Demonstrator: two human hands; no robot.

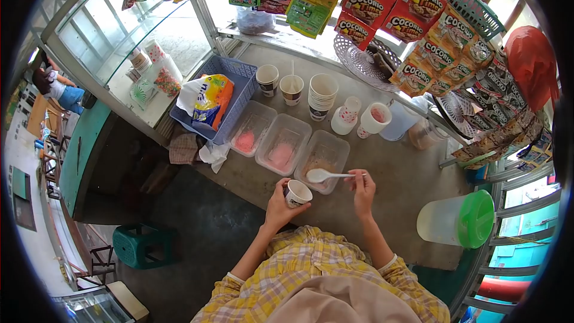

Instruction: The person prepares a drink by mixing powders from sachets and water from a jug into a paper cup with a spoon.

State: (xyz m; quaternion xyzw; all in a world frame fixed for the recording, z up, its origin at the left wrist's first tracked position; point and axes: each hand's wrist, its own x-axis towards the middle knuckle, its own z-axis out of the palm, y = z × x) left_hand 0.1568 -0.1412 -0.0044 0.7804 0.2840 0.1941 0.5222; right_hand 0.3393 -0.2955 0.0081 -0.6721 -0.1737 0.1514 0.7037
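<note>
My left hand [278, 208] is wrapped around a paper cup [298, 194], tilted a little near the counter's front edge. In my right hand [362, 192] is the handle of a white plastic spoon [323, 174]. The spoon's bowl hangs over a clear plastic tub [332, 146] with a thin brownish layer in it. Left of that tub stands a second tub with pink powder [280, 154], and beyond it a third with brighter pink powder [244, 141]. What the spoon carries, if anything, I cannot make out.
Behind the tubs stand a stack of paper cups [321, 96], a cup with a stick [292, 88] and dotted cups [345, 118]. A blue basket [239, 72] is at left, a green-lidded container [457, 219] at right. Drink sachets [412, 18] hang above. A green stool [142, 245] stands below.
</note>
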